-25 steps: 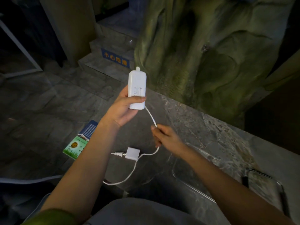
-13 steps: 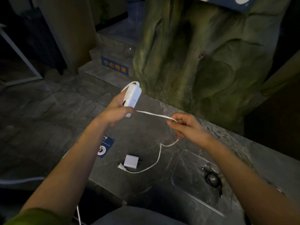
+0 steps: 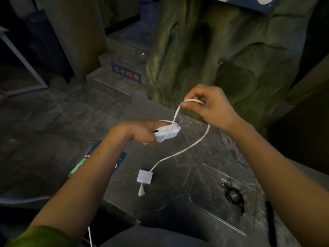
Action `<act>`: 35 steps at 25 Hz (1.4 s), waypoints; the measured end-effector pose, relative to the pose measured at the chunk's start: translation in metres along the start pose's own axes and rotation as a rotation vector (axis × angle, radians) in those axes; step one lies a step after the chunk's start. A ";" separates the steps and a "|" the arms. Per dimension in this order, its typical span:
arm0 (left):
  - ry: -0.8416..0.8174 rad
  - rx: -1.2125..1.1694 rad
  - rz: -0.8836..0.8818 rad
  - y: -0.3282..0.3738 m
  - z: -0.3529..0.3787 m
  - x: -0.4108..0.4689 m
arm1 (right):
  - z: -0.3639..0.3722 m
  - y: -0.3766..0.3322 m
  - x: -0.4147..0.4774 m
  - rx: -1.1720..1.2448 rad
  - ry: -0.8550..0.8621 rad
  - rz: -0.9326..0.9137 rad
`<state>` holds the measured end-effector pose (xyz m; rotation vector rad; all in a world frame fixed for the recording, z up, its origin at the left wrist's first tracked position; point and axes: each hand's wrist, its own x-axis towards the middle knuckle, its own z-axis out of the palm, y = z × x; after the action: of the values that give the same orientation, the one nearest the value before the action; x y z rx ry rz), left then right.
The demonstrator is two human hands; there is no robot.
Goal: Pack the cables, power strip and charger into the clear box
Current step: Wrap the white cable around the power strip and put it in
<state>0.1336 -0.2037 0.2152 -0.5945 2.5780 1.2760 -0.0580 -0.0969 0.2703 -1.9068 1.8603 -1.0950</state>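
Two hands, centre frame | left hand [image 3: 137, 132] grips power strip [image 3: 169, 133]; right hand [image 3: 210, 107] pinches its cord [image 3: 185, 149] | clear box [image 3: 210, 193] lower right | risk: tugged cord may sweep charger [image 3: 144, 176] off ledge [image 3: 170, 195].

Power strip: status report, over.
Left hand grips white oblong power strip. Right hand pinches its white cord, one loop over the strip. Clear plastic box holds a coiled black cable. Nothing between strip and box.

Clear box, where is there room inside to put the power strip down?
The clear box is bare on its left side, between its left wall and the black cable. The right part, around that coiled cable, is crowded. The ledge between box and charger is bare too.
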 end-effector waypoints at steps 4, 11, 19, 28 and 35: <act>-0.140 0.014 0.103 0.025 -0.003 -0.010 | 0.000 0.007 0.015 0.210 0.042 0.059; -0.244 -0.375 0.289 0.035 -0.017 -0.034 | 0.027 0.030 -0.001 0.493 -0.074 0.141; 0.253 -1.116 0.429 0.022 -0.003 -0.012 | 0.061 0.034 -0.035 0.458 -0.087 0.366; 0.666 -0.954 0.076 0.003 0.003 0.006 | 0.038 0.026 -0.050 0.230 -0.160 0.310; 0.450 -0.448 -0.089 0.009 0.014 0.010 | 0.003 0.000 -0.031 0.188 -0.229 0.143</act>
<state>0.1206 -0.1904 0.2100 -1.1844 2.5489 1.8875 -0.0526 -0.0685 0.2576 -1.6881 1.6762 -0.9277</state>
